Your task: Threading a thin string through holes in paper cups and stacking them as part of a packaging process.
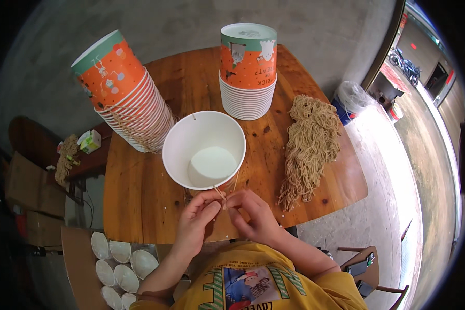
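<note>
A white-lined paper bucket (204,150) stands mouth up near the table's front edge, its inside bare. A thin tan cord (220,193) runs from the near rim. My left hand (200,213) pinches the cord between thumb and fingers, just under the rim. Close beside it, my right hand (250,214) pinches the same cord with its fingertips. Another bit of cord shows through a hole in the far rim. To the right lies a thick bundle of tan cords (312,147).
Behind the bucket rise two stacks of upside-down orange and green buckets: a leaning left stack (132,98) with cords hanging on it, and an upright right stack (249,70). A cardboard box (77,263) of nested buckets sits lower left. A chair (369,268) stands lower right.
</note>
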Available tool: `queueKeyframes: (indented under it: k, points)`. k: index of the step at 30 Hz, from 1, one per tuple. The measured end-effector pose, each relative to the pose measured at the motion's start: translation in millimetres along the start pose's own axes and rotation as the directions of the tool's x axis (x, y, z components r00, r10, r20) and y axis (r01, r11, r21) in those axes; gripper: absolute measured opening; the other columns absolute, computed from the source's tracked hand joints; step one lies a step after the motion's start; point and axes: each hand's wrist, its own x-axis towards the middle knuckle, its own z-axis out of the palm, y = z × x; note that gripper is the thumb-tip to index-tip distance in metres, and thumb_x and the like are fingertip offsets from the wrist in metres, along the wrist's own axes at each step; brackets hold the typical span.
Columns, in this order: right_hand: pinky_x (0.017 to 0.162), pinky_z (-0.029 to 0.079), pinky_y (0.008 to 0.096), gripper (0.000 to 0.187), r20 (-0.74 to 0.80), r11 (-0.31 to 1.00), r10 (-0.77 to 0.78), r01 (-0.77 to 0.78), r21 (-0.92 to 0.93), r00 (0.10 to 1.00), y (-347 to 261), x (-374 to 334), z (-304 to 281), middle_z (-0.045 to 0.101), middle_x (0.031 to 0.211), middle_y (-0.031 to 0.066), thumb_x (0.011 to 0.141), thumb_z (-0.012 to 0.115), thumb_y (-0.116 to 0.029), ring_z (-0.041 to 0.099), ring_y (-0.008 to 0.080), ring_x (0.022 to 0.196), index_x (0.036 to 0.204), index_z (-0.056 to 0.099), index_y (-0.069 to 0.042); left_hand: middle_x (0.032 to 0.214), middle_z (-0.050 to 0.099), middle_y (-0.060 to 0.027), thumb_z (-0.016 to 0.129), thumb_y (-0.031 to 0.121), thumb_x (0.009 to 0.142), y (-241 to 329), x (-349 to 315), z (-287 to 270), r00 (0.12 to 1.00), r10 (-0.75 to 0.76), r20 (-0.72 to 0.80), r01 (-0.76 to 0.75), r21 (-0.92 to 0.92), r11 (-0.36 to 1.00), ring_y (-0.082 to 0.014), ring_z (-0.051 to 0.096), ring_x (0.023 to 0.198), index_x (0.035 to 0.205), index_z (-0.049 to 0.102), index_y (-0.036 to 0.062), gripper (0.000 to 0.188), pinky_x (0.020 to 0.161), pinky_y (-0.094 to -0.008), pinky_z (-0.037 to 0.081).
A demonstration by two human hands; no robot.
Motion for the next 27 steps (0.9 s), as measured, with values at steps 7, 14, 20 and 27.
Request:
queueKeyframes:
  k: [7, 14, 20, 27]
  points:
    - [0.077, 0.051, 0.0321, 0.015, 0.017, 0.981, 0.162, -0.163, 0.109, 0.987, -4.0, -3.4, 4.4, 0.063, 0.097, 0.0118, 0.086, 0.060, 0.003, 0.064, 0.0239, 0.089, 0.100, 0.056, -0.002, 0.103, 0.061, 0.0021, 0.056, 0.009, 0.096, 1.4, 4.4, -2.2, 0.992, -0.119, 0.048, 0.123, -0.080, 0.989, -0.0052, 0.051, 0.092, 0.113, 0.061, 0.0039, 0.019, 0.083, -0.0214, 0.040]
    - [0.067, 0.053, 0.0280, 0.015, -0.095, 0.939, 0.336, -0.325, 0.115, 0.937, -6.3, 1.5, 9.9, 0.064, 0.090, 0.0094, 0.088, 0.063, 0.000, 0.065, 0.0167, 0.077, 0.101, 0.057, -0.001, 0.102, 0.060, 0.0026, 0.059, 0.011, 0.095, -6.1, 7.8, -7.6, 0.999, -0.028, 0.037, 0.032, -0.101, 0.994, -0.0050, 0.050, 0.091, 0.111, 0.061, 0.0050, 0.017, 0.082, -0.0204, 0.039]
    - [0.061, 0.052, 0.0274, 0.014, -0.112, 0.971, 0.238, -0.239, 0.008, 0.965, -2.7, 1.0, 11.1, 0.063, 0.087, 0.0091, 0.085, 0.067, -0.002, 0.065, 0.0178, 0.073, 0.096, 0.059, -0.001, 0.094, 0.060, 0.0059, 0.061, 0.014, 0.095, -10.6, 7.3, -6.5, 0.996, -0.094, 0.002, 0.094, -0.104, 0.990, 0.0004, 0.049, 0.078, 0.105, 0.060, 0.0088, 0.012, 0.064, -0.0146, 0.036]
    - [0.059, 0.050, 0.0278, 0.015, -0.110, 0.985, 0.158, -0.165, -0.055, 0.981, 0.1, -0.5, 13.2, 0.060, 0.083, 0.0086, 0.084, 0.067, -0.001, 0.062, 0.0175, 0.068, 0.096, 0.058, 0.000, 0.083, 0.056, 0.0100, 0.061, 0.015, 0.094, -10.5, 8.1, -6.1, 0.995, -0.097, 0.025, 0.099, -0.088, 0.991, 0.0034, 0.038, 0.060, 0.100, 0.060, 0.0122, 0.007, 0.048, -0.0153, 0.026]
